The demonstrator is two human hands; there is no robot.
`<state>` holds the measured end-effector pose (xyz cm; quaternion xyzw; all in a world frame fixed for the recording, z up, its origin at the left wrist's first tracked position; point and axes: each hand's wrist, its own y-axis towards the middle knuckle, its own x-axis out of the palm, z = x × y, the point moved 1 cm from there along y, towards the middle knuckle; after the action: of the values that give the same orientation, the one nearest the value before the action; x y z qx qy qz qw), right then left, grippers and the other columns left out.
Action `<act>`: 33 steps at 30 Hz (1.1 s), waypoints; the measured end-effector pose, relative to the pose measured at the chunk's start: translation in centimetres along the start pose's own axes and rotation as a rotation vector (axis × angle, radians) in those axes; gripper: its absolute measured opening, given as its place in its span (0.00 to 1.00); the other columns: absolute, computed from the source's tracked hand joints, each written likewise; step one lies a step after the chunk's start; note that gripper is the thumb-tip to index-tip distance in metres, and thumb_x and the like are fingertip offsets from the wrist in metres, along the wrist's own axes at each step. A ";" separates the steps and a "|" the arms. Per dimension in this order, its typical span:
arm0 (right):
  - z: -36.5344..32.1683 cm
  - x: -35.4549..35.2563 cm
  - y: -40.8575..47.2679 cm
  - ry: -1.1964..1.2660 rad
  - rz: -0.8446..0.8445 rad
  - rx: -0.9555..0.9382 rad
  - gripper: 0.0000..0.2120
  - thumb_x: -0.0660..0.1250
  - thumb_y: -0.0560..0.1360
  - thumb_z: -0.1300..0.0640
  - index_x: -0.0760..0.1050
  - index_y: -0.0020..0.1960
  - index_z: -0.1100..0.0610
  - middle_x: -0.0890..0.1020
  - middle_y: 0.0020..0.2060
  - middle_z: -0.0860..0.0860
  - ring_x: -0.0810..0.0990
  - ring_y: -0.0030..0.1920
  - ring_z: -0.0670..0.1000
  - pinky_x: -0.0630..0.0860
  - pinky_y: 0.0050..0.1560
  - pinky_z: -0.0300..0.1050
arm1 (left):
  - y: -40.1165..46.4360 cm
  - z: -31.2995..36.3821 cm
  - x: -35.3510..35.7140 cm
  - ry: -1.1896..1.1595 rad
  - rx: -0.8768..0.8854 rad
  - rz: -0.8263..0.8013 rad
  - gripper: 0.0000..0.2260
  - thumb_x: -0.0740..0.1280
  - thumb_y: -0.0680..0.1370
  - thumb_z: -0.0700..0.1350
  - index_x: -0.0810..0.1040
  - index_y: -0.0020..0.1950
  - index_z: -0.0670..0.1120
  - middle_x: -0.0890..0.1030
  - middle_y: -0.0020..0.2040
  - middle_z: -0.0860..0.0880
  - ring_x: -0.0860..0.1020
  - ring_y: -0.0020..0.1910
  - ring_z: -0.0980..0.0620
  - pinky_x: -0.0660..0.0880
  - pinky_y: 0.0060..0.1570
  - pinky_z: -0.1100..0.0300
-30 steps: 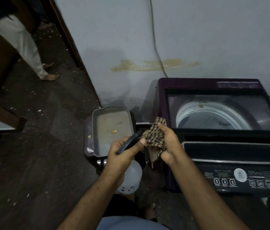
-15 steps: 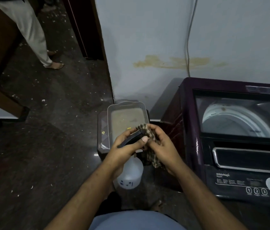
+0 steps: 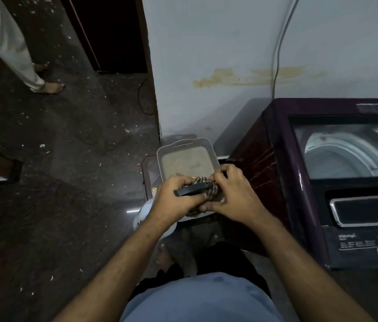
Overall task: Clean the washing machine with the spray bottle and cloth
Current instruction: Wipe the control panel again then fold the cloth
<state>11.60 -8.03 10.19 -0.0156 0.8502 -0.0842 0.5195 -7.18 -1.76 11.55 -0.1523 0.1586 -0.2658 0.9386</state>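
Observation:
My left hand [image 3: 176,201] grips the white spray bottle [image 3: 142,217] by its neck; the black trigger head [image 3: 191,189] sticks out over my fingers and the bottle body hangs below my wrist. A checked brown cloth [image 3: 207,188] is bunched against the nozzle, and my right hand [image 3: 232,196] pinches and holds it there. Both hands meet above a grey basket, left of the dark purple washing machine [image 3: 283,173]. The machine's glass lid [image 3: 346,147] is down, with the white drum visible beneath and the control panel [image 3: 369,242] at the front.
An empty grey plastic basket [image 3: 211,152] sits on a dark box [image 3: 150,173] between the machine and the wall corner. A cable [image 3: 278,49] runs down the pale wall. Another person's leg and bare foot [image 3: 51,87] stand at the far left on the littered dark floor.
The view has swung left, so the machine now sits further right. My hands have dropped lower and closer together, and the cloth is bunched tighter against the bottle's nozzle.

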 end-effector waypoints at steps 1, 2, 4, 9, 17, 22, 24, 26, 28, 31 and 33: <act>0.1 -0.1 0.7 0.005 0.017 -0.001 0.32 0.72 0.63 0.28 0.75 0.55 0.50 0.72 0.59 0.47 0.69 0.60 0.50 0.69 0.62 0.47 | 0.5 0.1 -0.3 -0.001 -0.001 0.009 0.08 0.80 0.70 0.47 0.85 0.36 0.58 0.84 0.39 0.55 0.86 0.38 0.51 0.84 0.38 0.52; 0.3 0.0 1.2 0.050 0.016 0.015 0.27 0.75 0.64 0.32 0.74 0.51 0.50 0.74 0.54 0.45 0.71 0.55 0.49 0.73 0.57 0.47 | 1.0 -0.1 -0.6 0.000 -0.009 0.004 0.05 0.79 0.69 0.49 0.85 0.38 0.58 0.85 0.40 0.55 0.87 0.39 0.48 0.85 0.41 0.47; 0.5 0.4 2.3 0.220 -0.024 0.099 0.18 0.78 0.68 0.42 0.73 0.44 0.51 0.78 0.44 0.45 0.76 0.46 0.48 0.77 0.48 0.54 | 2.0 -0.4 -1.1 -0.016 -0.006 -0.014 0.06 0.77 0.68 0.51 0.85 0.43 0.53 0.87 0.41 0.49 0.87 0.43 0.42 0.85 0.47 0.41; -0.2 0.4 4.0 0.245 0.060 0.211 0.11 0.69 0.70 0.55 0.67 0.43 0.52 0.77 0.36 0.47 0.78 0.37 0.51 0.78 0.39 0.56 | 3.4 -0.4 -1.1 0.170 0.113 0.054 0.07 0.76 0.71 0.49 0.80 0.44 0.53 0.80 0.46 0.54 0.80 0.47 0.56 0.75 0.47 0.62; 1.1 0.9 7.4 0.534 0.122 0.198 0.35 0.59 0.68 0.77 0.79 0.66 0.49 0.79 0.59 0.48 0.78 0.61 0.46 0.71 0.66 0.33 | 6.0 -1.8 -0.5 0.189 0.160 -0.059 0.18 0.78 0.75 0.40 0.85 0.65 0.49 0.84 0.58 0.53 0.80 0.57 0.67 0.74 0.59 0.70; 3.0 0.5 8.4 0.591 0.101 0.190 0.32 0.57 0.67 0.80 0.84 0.48 0.47 0.73 0.59 0.52 0.72 0.64 0.41 0.66 0.70 0.31 | 6.5 -2.8 0.7 0.106 0.121 -0.170 0.20 0.74 0.76 0.43 0.85 0.68 0.51 0.86 0.63 0.57 0.82 0.65 0.58 0.78 0.67 0.57; 3.9 0.6 8.7 0.585 0.091 0.211 0.30 0.55 0.66 0.81 0.84 0.43 0.50 0.74 0.58 0.53 0.72 0.64 0.43 0.68 0.66 0.28 | 6.3 -3.1 1.4 0.113 0.086 -0.229 0.14 0.73 0.77 0.44 0.88 0.61 0.50 0.89 0.57 0.54 0.85 0.59 0.53 0.81 0.62 0.52; 4.6 0.7 8.9 0.551 0.048 0.157 0.30 0.56 0.66 0.81 0.84 0.42 0.51 0.74 0.59 0.50 0.72 0.64 0.40 0.67 0.65 0.27 | 6.2 -3.1 2.0 0.107 0.062 -0.201 0.07 0.73 0.75 0.45 0.88 0.51 0.51 0.88 0.48 0.47 0.86 0.50 0.45 0.82 0.52 0.48; 5.0 0.6 8.9 0.492 -0.019 0.064 0.28 0.57 0.66 0.81 0.85 0.44 0.54 0.74 0.58 0.50 0.73 0.64 0.40 0.65 0.65 0.26 | 6.6 -2.8 2.0 0.056 0.048 -0.102 0.06 0.73 0.74 0.45 0.86 0.46 0.57 0.85 0.48 0.47 0.84 0.49 0.48 0.78 0.47 0.56; 5.1 -0.4 8.9 0.336 -0.141 -0.053 0.23 0.59 0.69 0.79 0.85 0.50 0.58 0.76 0.58 0.51 0.75 0.61 0.46 0.66 0.60 0.23 | 7.5 -3.0 1.5 0.052 0.065 0.005 0.07 0.74 0.73 0.45 0.82 0.49 0.54 0.81 0.52 0.48 0.81 0.53 0.50 0.73 0.51 0.64; 4.9 -1.0 8.8 0.232 -0.201 -0.127 0.21 0.62 0.71 0.75 0.84 0.55 0.57 0.77 0.57 0.50 0.78 0.59 0.50 0.73 0.60 0.33 | 7.7 -3.4 1.3 0.080 0.075 -0.011 0.12 0.76 0.73 0.42 0.82 0.54 0.53 0.80 0.55 0.51 0.80 0.58 0.53 0.71 0.56 0.70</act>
<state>16.91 0.17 7.44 -0.1236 0.9022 -0.0832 0.4047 -3.89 3.13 5.36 -0.1070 0.1852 -0.2828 0.9350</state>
